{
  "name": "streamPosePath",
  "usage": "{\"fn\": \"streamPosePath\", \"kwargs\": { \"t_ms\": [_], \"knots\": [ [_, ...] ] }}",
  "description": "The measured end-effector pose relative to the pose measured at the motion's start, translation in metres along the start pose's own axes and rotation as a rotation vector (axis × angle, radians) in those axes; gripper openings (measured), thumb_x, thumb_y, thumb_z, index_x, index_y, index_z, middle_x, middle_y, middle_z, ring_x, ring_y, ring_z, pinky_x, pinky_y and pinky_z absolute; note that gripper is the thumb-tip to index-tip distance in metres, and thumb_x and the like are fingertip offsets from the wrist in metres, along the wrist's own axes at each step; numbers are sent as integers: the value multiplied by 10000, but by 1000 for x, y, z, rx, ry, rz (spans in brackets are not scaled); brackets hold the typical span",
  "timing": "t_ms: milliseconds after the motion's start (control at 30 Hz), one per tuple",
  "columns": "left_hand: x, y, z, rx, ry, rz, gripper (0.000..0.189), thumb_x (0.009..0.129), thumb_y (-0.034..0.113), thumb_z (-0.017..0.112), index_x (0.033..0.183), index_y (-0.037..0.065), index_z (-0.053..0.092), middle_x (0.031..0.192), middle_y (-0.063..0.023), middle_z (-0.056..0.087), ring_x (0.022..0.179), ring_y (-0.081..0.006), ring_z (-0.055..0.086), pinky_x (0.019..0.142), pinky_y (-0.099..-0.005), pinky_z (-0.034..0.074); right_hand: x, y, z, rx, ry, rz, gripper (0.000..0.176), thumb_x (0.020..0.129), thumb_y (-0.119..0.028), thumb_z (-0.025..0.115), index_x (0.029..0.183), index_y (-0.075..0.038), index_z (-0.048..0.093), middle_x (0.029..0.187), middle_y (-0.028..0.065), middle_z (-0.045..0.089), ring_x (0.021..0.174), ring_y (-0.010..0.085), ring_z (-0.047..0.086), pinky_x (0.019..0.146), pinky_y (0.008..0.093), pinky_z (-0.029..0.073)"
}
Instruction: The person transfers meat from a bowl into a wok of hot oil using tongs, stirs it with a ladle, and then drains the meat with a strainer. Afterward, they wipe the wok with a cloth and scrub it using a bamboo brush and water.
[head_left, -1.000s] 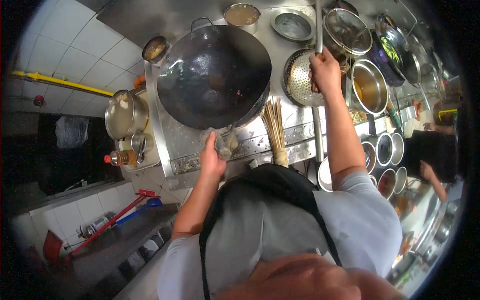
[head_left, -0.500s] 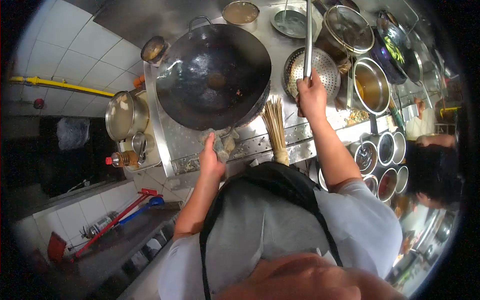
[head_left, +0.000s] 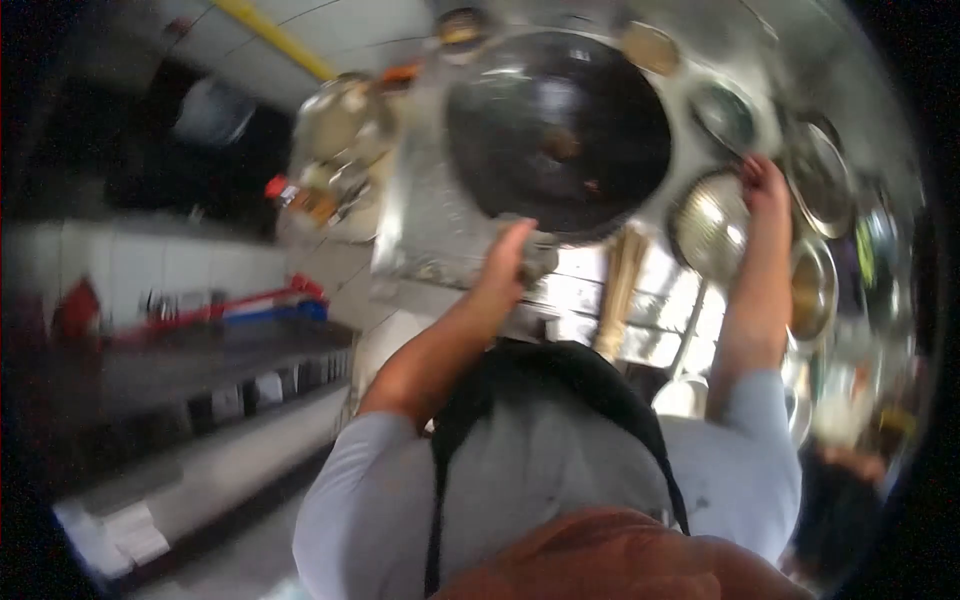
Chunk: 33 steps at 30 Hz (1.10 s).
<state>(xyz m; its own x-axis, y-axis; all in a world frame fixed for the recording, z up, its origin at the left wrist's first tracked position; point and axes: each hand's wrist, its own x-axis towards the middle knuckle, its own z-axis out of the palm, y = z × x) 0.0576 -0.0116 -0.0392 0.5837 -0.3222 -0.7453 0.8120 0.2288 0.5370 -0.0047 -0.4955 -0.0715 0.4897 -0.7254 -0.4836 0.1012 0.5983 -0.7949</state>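
Observation:
My left hand is closed on a grey rag at the near rim of a big black wok. The wok sits on the steel stove top, and its inside looks bare apart from small brownish spots. My right hand is stretched out to the right, beside a perforated skimmer. Motion blur smears its fingers, and I cannot make out anything in them. A long thin handle runs from near the skimmer toward me. Between wok and skimmer stands a bamboo wok brush.
Behind my right hand are a shallow pan and a wire strainer. A metal pot with brownish liquid stands at the right. Left of the wok are a pot and a red-capped bottle. Another person's dark clothing shows lower right.
The view has swung, shifting the stove rightward in the picture. My right hand has moved from in front of the skimmer to its far right side; the thick steel handle it held no longer shows.

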Motion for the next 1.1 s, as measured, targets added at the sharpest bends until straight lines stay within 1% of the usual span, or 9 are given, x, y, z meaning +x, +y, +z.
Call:
{"fn": "streamPosePath", "kwargs": {
  "t_ms": [33,100,267,367,500,600,767,1000,1100],
  "knots": [
    [8,-5,-6,21,-6,68,288,862,293,645,1009,47,614,892,-85,662,778,-207,663,668,-357,543,53,6,-50,180,-389,66,128,906,-139,542,798,-72,533,698,57,566,607,175,533,544,274,447],
    [37,-22,-24,-79,-138,45,217,845,239,641,941,46,660,876,-51,673,750,-168,661,665,-332,538,-12,-1,-18,170,23,-16,213,931,-123,498,721,-104,475,591,-17,418,533,91,426,489,208,378],
    [43,-20,-27,-28,-109,135,201,836,181,646,941,10,652,853,-80,668,724,-201,660,636,-320,523,-141,-1,-1,-9,94,-112,258,943,-143,503,1099,58,549,688,-26,499,559,56,429,499,172,389],
    [71,-37,-37,-78,-171,163,259,810,240,674,926,9,651,851,-91,659,705,-193,629,629,-331,500,-183,3,-39,68,-195,-59,466,971,-167,473,1350,93,390,728,-40,540,469,-6,388,368,153,320],
    [70,-41,-39,150,-43,94,411,749,357,715,948,3,655,892,-100,643,739,-194,581,659,-361,470,-279,15,-42,-125,39,-131,524,988,-201,432,1407,87,303,778,-28,562,442,1,341,338,155,269],
    [76,-46,-40,116,-79,52,477,769,377,726,1006,-26,635,916,-130,643,773,-202,594,648,-353,488,-351,16,-35,110,-385,97,538,978,-158,403,1436,61,223,704,2,425,419,67,356,335,216,294],
    [58,-39,-34,-71,-233,59,386,863,229,687,1106,-52,579,1030,-134,639,905,-237,638,769,-373,533,-437,28,9,-189,-235,22,505,836,-185,588,1258,77,496,614,-14,470,359,51,368,281,190,289],
    [41,-26,-32,-29,-221,112,387,899,272,658,1093,-51,570,1053,-122,626,887,-227,644,766,-361,541,-454,73,-32,-589,-191,18,558,812,-77,595,1330,54,433,641,47,505,384,113,455,337,220,367],
    [28,-24,-35,-36,-229,166,363,916,260,638,1081,-56,571,1012,-115,633,884,-222,646,768,-369,543,-425,130,-72,-1422,-70,-420,579,838,-30,577,1395,-63,419,712,136,587,596,265,596,541,347,472]
  ]
}}
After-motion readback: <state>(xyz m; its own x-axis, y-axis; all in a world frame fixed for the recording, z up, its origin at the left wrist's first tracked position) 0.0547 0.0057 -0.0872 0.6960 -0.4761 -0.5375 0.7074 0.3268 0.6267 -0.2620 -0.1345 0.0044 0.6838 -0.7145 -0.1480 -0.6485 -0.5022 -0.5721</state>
